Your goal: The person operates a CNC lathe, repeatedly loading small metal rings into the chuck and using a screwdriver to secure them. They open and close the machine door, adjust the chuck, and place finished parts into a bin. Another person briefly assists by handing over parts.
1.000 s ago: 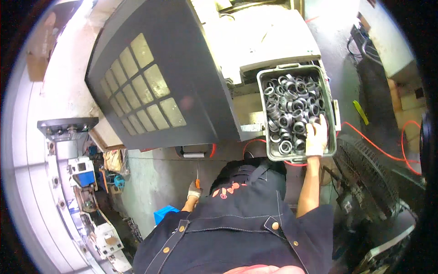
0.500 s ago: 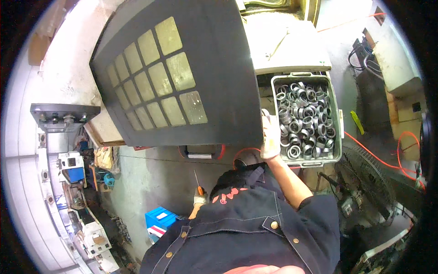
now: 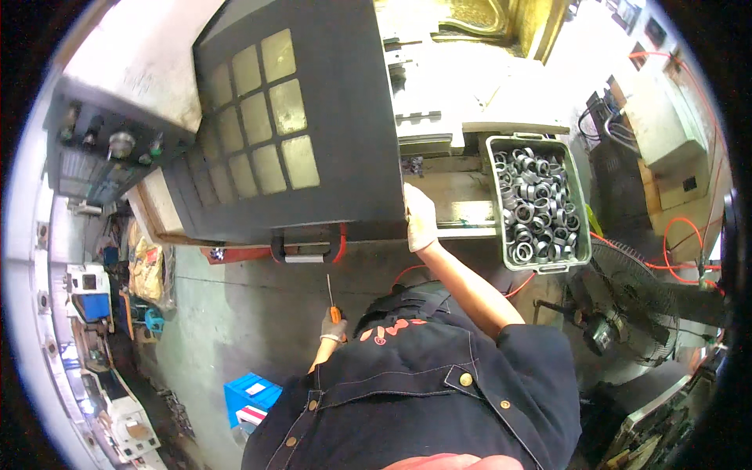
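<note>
My left hand (image 3: 332, 327), in a pale work glove, is closed round the orange handle of a screwdriver (image 3: 335, 315), its thin metal shaft pointing away from me. My right hand (image 3: 421, 218), also gloved, grips the right edge of a large dark machine door (image 3: 345, 157) with a paned window; some fingertips are hidden at that edge. A handle with red ends and a grey bar (image 3: 304, 258) sits on the near side of the door. Through the opening right of the door, bright machine parts (image 3: 423, 117) show.
A grey-green crate (image 3: 499, 227) full of metal rings stands right of the opening. Farther right are a black fan (image 3: 627, 301) and a red hose (image 3: 680, 267). A control panel (image 3: 117, 149) juts out at left. A blue box (image 3: 249, 392) is at lower left.
The door and my right hand have moved left, uncovering more of the machine's inside. My left hand, still holding the screwdriver, has shifted slightly left and away from me. The view has turned somewhat.
</note>
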`<state>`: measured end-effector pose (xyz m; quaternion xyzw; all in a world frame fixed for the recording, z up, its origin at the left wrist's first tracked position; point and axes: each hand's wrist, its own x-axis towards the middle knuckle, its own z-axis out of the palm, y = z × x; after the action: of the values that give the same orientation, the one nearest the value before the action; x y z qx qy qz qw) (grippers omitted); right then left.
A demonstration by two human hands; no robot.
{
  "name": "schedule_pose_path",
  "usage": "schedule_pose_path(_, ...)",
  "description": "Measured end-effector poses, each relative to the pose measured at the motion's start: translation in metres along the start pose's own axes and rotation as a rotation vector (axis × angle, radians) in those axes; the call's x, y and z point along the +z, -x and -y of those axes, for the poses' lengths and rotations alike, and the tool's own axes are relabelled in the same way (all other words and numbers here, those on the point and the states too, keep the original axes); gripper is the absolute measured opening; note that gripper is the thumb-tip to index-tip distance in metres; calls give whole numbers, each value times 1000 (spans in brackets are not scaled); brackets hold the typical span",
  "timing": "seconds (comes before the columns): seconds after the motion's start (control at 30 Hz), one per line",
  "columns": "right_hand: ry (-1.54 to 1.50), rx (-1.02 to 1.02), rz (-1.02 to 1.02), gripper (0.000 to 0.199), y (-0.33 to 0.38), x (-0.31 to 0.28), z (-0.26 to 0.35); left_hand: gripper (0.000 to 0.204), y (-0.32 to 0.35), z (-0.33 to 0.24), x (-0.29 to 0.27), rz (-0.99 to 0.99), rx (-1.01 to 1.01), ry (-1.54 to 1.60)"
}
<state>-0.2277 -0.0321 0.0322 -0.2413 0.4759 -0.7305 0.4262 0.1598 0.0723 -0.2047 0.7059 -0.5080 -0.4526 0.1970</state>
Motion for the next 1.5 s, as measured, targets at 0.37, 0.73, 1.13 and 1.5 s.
schedule_pose_path(0.37, 64, -18, 97, 32, 6, 110, -51, 41, 58, -68, -47, 51, 53, 372)
schedule_pose_path(0.73, -423, 425, 134, 20, -5, 137, -86, 27, 44, -171, -32, 74, 421, -25)
schedule_pose_path(1.13, -349, 790, 101, 15, -11, -26, -88, 26, -73, -324, 28, 149, 265, -456)
schedule_pose_path(1.5, -414, 884, 149, 22, -47, -28, -75, 29, -106, -335, 45, 144, 175, -469)
